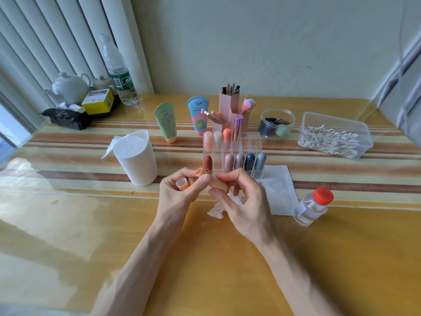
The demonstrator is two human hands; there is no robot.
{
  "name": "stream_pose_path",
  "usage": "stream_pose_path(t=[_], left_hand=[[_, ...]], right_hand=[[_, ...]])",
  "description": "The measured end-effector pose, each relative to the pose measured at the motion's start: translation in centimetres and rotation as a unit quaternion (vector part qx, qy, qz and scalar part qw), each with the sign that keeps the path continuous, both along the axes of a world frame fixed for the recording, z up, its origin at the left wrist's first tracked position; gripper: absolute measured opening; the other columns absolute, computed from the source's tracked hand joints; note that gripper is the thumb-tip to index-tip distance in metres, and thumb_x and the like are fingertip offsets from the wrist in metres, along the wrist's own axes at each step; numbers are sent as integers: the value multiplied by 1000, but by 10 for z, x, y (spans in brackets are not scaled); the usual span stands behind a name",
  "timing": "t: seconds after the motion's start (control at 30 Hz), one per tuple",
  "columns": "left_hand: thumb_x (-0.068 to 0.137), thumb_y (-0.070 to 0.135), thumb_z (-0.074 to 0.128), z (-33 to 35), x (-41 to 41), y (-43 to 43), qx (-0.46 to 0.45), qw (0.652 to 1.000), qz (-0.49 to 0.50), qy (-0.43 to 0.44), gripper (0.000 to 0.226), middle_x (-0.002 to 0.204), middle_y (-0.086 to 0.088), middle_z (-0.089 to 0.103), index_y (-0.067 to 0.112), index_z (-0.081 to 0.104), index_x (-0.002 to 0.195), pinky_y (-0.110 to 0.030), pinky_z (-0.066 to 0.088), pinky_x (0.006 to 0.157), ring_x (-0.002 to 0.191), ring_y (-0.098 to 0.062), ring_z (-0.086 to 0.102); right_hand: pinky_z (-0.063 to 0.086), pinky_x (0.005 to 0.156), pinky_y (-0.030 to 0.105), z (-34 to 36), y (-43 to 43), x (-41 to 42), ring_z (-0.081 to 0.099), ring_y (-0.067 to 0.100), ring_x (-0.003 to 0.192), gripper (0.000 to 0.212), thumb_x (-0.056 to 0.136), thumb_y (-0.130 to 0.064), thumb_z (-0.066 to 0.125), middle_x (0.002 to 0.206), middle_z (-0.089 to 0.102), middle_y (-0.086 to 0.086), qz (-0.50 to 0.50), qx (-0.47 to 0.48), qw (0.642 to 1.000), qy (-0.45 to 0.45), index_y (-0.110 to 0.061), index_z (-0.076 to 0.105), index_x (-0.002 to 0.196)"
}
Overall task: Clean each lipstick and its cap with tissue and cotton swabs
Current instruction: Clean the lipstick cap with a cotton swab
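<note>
My left hand (180, 192) grips an orange lipstick tube (213, 180) between thumb and fingers, its open end pointing up and left, and also keeps an orange cap (182, 184) tucked against the palm. My right hand (239, 197) pinches the tube's other end and holds a crumpled tissue (216, 210) under its fingers. Just behind the hands stands a clear organizer (255, 145) with several capsule-shaped lipsticks in it. A flat tissue (279, 190) lies on the table to the right.
A white tissue roll holder (136, 160) stands at left. A clear box of cotton swabs (335, 135) is at the back right, and a red-capped bottle (312, 206) stands near my right hand. Tubes, a pink brush holder (229, 103) and a round jar (276, 123) line the back.
</note>
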State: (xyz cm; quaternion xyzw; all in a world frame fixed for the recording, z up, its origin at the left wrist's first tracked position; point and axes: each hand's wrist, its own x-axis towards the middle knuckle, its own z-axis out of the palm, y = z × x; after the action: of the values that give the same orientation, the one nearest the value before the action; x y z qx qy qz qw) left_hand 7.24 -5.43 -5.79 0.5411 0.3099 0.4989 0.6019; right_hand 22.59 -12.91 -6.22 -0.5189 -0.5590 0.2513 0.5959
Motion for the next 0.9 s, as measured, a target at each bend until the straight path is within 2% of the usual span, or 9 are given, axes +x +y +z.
stream_pose_path(t=[0.17,0.23,0.3,0.43,0.57,0.63,0.7,0.8,0.9], left_hand=[[74,52,91,3,0,-2,6,1000,7,12,38,65,-1,44,22,80,94,-19,39,59,56,-8,40],[89,38,78,6,-1,-3,19,999,-18,38,34,70,2,50,22,75,119,-17,43,67,61,-6,54],[95,31,67,6,-1,-2,7,997,-61,45,41,76,7,57,25,67,135,-27,40,77,84,-16,67],[90,35,64,5,-2,1,-61,992,-108,-9,56,90,-4,46,30,55,146,-31,34,80,89,-17,45],[111,32,47,0,-5,-3,10,993,-115,29,39,95,-11,48,38,54,149,-34,37,84,91,-25,40],[107,26,53,1,-5,-4,27,995,-86,40,42,99,-7,65,24,55,150,-29,45,84,91,-18,56],[97,23,64,3,-6,-3,35,998,-46,37,38,95,-6,72,10,62,133,-22,50,78,85,-12,64],[91,18,73,2,-7,-2,38,998,-22,35,30,87,-8,70,-1,61,110,-20,51,71,73,-13,61],[88,14,75,0,-6,-2,51,998,-15,35,27,83,-3,71,0,65,109,-23,53,71,70,-13,60]], right_hand=[[49,65,9,-2,2,-1,68,-3,75,23,90,-12,81,89,73,-16,-17,-8,1000,9,-3,71,109],[54,73,21,-1,3,0,71,11,84,21,94,-20,79,92,75,-13,-40,-12,999,17,-13,72,112],[58,80,37,-3,4,2,71,20,91,20,96,-27,76,95,76,-12,-62,-16,998,21,-19,73,114],[59,84,43,-5,4,6,72,20,97,21,97,-30,74,99,77,-14,-76,-21,997,20,-20,72,116],[59,86,32,-6,5,8,73,16,102,25,99,-29,71,104,77,-14,-81,-16,997,10,-17,72,120],[59,86,31,-7,5,9,73,15,102,25,99,-27,70,106,78,-12,-80,-14,997,6,-16,72,122],[59,86,31,-8,6,10,73,15,103,26,100,-28,69,107,78,-11,-78,-12,997,1,-16,72,122],[57,87,27,-7,5,11,72,14,104,27,99,-27,69,109,77,-8,-77,-5,997,-18,-15,72,123],[52,86,18,-7,5,11,71,10,103,25,98,-25,71,108,76,-6,-81,3,995,-52,-13,72,120]])
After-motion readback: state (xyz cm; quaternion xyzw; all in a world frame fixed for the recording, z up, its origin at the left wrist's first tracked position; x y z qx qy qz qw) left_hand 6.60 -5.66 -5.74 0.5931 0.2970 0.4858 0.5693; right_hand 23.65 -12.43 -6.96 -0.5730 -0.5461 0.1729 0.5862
